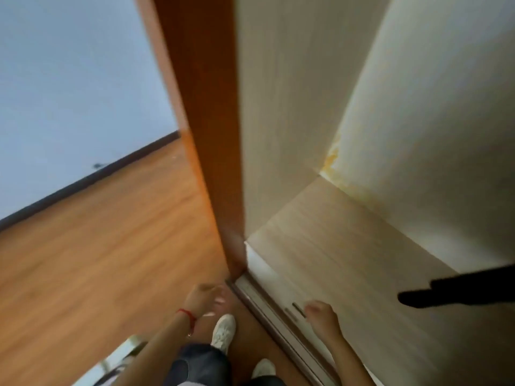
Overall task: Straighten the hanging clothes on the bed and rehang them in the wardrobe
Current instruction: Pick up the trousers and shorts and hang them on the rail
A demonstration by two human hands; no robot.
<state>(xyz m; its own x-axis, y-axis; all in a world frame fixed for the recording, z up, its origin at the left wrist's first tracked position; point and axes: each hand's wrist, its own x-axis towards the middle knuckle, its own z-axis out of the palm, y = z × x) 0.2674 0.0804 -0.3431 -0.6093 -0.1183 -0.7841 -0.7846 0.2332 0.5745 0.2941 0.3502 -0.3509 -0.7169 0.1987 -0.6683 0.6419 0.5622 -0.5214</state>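
The person's 2 bare forearms rise from the bottom edge, closest of all, above dark trousers (195, 363) and 2 pale shoes (223, 330) planted on the floor. The left hand (206, 298) hangs over the floorboards just beside the foot of the wardrobe door, blurred, its fingers loosely spread and holding nothing; a red string bracelet (187, 316) circles that wrist. The right hand (320, 312) is curled into a loose fist over the front edge of the wardrobe's base, beside a short dark mark on that edge, and whether it pinches anything there cannot be told. The wardrobe (348, 260) stands open, its pale wood-grain base panel bare, its pale back wall stained yellowish along the bottom left corner. At the right edge a dark piece of clothing (459, 291) reaches into the compartment, well above the base panel, its end pointing left; what carries it lies outside the frame. The orange-brown wardrobe door (203, 121) runs edge-on up from the sliding track (278, 321) at the base's front edge. Left of the door lies the brown wooden floor (97, 246), bounded by a dark skirting board (83, 179) and a pale wall (69, 79). At the bottom edge, left of the trousers, a blurred pale object shows.
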